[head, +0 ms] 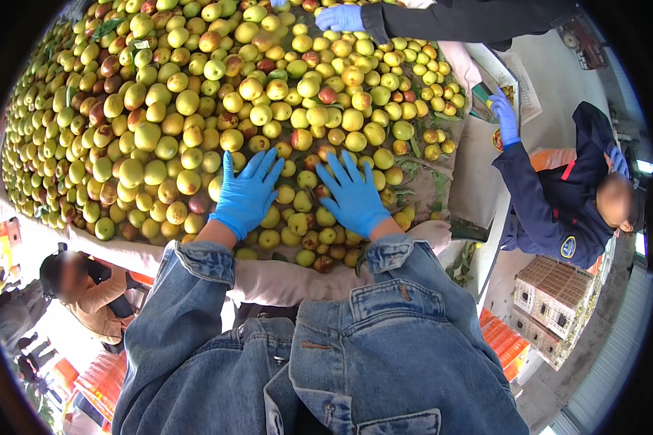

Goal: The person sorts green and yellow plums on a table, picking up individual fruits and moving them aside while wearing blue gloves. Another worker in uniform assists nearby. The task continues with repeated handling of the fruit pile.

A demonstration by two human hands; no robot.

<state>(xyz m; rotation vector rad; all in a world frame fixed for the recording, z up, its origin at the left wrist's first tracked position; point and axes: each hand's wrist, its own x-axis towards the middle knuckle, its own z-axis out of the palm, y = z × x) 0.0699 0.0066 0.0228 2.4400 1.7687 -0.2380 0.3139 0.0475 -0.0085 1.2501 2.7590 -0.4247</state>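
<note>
Yellow-green jujube fruits, many with reddish-brown patches, cover the cloth-lined sorting table before me. My left hand, in a blue glove, lies palm down over the fruits with its fingers spread. To its right, my right hand rests the same way in a matching glove, fingers apart. Neither hand has a fruit in its grasp, though whatever lies beneath the palms is hidden. Loose green leaves are scattered on the cloth to the right of my right hand.
A padded cloth edge runs along my side of the table. Across it reaches a co-worker's gloved hand. At right, a person in a dark jacket extends a gloved hand. Plastic crates are stacked behind; another person is at left.
</note>
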